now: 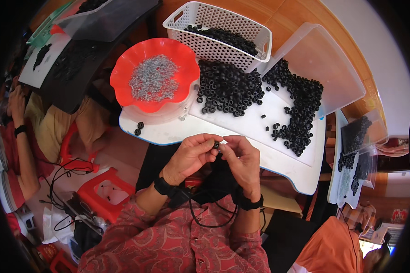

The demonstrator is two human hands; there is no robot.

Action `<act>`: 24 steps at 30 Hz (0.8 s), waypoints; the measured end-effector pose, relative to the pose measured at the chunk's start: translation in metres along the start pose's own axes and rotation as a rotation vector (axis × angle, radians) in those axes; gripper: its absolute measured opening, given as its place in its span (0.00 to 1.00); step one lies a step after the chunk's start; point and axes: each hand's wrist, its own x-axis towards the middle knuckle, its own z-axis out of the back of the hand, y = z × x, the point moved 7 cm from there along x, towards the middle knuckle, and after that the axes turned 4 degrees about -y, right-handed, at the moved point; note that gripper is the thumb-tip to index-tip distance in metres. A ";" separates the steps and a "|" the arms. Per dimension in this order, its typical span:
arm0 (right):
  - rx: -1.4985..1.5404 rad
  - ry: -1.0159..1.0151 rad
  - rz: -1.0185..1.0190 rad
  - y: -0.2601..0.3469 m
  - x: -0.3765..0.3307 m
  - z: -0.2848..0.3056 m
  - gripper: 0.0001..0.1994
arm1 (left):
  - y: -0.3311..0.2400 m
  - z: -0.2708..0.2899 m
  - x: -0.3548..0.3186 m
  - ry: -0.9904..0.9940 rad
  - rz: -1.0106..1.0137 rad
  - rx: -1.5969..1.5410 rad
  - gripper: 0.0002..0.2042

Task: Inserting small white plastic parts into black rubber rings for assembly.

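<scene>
Just in front of the white table's near edge, my left hand [191, 157] pinches a small round black part with a hole [216, 144]. My right hand [242, 160] is close against it, thumb and fingertips pressed together at the part; whatever they grip is too small to make out. Beyond my hands lies a heap of black ring-shaped parts [228, 88]. Smaller black parts [303, 107] are spread to the right of it. At the left, a red scalloped bowl [122, 86] holds many fine silvery metal pieces [155, 77].
A white perforated basket [177, 35] with black parts stands at the back. A translucent bin [328, 68] lies tipped behind the smaller parts. Two black parts [139, 128] sit near the table's left edge. Red stools [102, 191] and cables are at lower left; other people sit at both sides.
</scene>
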 end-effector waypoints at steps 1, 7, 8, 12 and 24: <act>-0.044 -0.008 0.032 0.003 0.001 0.000 0.10 | 0.000 -0.001 0.001 -0.023 -0.006 0.021 0.13; -0.206 -0.038 0.065 0.012 0.013 0.007 0.08 | -0.004 -0.002 0.000 -0.008 -0.043 -0.002 0.13; -0.186 -0.116 0.066 0.003 0.020 0.015 0.08 | -0.004 -0.003 -0.001 -0.019 -0.021 -0.012 0.13; -0.578 -0.316 0.263 -0.002 0.045 0.044 0.09 | -0.005 -0.002 -0.002 -0.048 -0.013 -0.021 0.14; -1.035 -0.367 0.290 -0.018 0.065 0.057 0.19 | -0.004 -0.003 -0.002 -0.005 -0.022 -0.010 0.14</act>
